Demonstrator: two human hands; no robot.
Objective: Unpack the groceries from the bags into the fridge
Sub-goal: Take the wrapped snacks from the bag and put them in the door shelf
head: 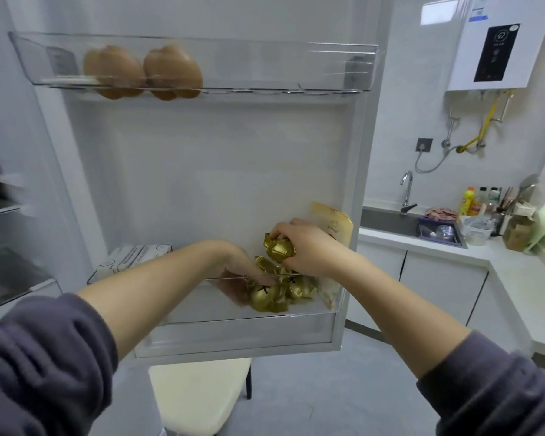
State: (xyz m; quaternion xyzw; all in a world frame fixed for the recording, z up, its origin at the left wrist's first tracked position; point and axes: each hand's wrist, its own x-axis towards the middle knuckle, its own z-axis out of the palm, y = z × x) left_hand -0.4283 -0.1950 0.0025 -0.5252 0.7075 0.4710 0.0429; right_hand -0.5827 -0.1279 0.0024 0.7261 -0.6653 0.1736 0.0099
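The open fridge door (pixel 233 184) fills the view. In its lower clear door bin (pixel 309 313) lies a pile of gold-foil wrapped pieces (pixel 274 297). My right hand (pixel 309 247) grips one gold-foil piece (pixel 279 248) just above the pile. My left hand (pixel 236 265) reaches down into the bin, its fingers among the foil pieces; whether it grips one is hidden. A beige pouch (pixel 331 225) stands behind my right hand, and white cartons (pixel 132 258) lie at the bin's left. Brown eggs (pixel 142 72) sit in the upper door bin (pixel 265 70).
A cream chair seat (pixel 199 394) stands under the door. To the right run a white counter (pixel 516 272), a sink (pixel 403 225) with tap and several bottles. A wall boiler (pixel 497 42) hangs above. Fridge shelves (pixel 7 269) show at the left edge.
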